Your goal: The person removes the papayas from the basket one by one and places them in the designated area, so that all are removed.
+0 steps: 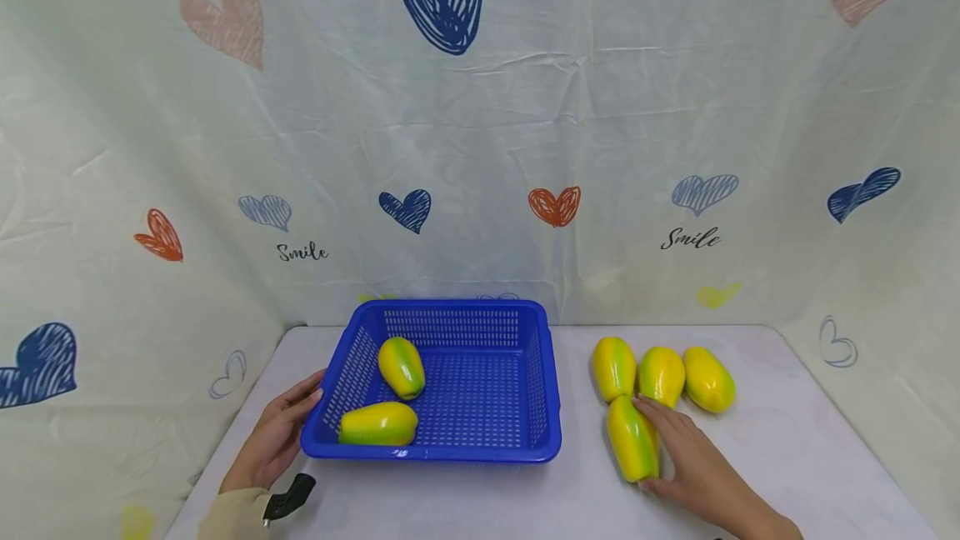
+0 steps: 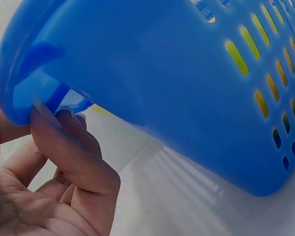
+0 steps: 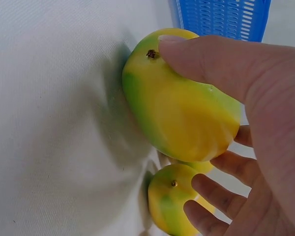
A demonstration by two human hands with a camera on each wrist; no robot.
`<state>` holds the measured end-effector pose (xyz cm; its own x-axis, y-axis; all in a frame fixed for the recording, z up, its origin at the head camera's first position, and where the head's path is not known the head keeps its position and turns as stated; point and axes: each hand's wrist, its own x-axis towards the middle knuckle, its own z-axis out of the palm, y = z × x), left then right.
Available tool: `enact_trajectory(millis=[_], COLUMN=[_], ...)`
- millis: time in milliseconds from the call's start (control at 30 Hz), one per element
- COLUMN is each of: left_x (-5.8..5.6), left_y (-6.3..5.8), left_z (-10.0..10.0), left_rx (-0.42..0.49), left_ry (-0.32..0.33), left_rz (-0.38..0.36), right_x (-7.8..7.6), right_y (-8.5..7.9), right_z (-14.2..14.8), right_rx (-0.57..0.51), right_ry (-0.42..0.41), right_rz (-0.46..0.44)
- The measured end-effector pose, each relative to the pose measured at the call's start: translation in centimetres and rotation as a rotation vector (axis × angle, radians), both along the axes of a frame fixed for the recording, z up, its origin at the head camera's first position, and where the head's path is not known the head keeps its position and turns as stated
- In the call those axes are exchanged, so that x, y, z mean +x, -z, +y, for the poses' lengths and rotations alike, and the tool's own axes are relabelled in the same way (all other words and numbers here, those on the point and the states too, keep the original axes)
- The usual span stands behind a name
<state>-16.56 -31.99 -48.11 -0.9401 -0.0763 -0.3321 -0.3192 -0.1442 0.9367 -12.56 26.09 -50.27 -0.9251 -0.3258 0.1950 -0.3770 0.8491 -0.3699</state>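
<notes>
My left hand (image 1: 276, 432) grips the left rim of a blue plastic basket (image 1: 487, 450), its fingers curled at the rim in the left wrist view. Inside the basket, two yellow-green mangoes lie on the left side: one mango (image 1: 401, 367) farther back and another mango (image 1: 378, 424) by the front wall. On the table to the right, my right hand (image 1: 693, 461) holds a mango (image 1: 630, 438) between thumb and fingers. In the right wrist view the thumb presses near the stem end of that mango (image 3: 182, 103), with the fingers at its far side.
Behind the held mango stand three more: a left mango (image 1: 614, 367), a middle mango (image 1: 662, 375) and a right mango (image 1: 708, 379). The white table (image 1: 450, 507) ends at a cloth backdrop (image 1: 480, 123) printed with hearts. A black strap piece (image 1: 291, 498) sits at the left wrist.
</notes>
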Motion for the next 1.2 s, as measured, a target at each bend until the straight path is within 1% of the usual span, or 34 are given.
enact_trajectory(millis=[300, 533, 667, 800, 1000, 1100, 1200], left_x=[0.1, 0.1, 0.1, 0.0, 0.0, 0.0, -0.1], left_y=[0.0, -0.1, 0.0, -0.1, 0.0, -0.1, -0.1], left_z=[-0.1, -0.1, -0.1, -0.1, 0.0, 0.0, 0.0], left_rx=[0.012, 0.020, 0.024, 0.015, 0.014, 0.020, 0.008], left_ry=[-0.001, -0.003, -0.003, -0.006, 0.012, 0.008, 0.006], left_rz=[-0.004, -0.007, -0.004, -0.010, 0.007, 0.005, 0.004], right_x=[0.2, 0.2, 0.2, 0.2, -0.2, -0.3, -0.4], right_y=[0.1, 0.0, -0.3, -0.9, -2.1, -2.8, -3.3], right_z=[0.0, 0.1, 0.1, 0.0, -0.2, -0.3, -0.4], right_rx=[-0.010, -0.002, 0.000, 0.007, 0.008, 0.011, 0.004], right_ry=[-0.015, -0.031, -0.031, -0.016, -0.003, -0.008, -0.036], right_rz=[-0.005, 0.040, 0.039, 0.012, -0.009, 0.002, 0.053])
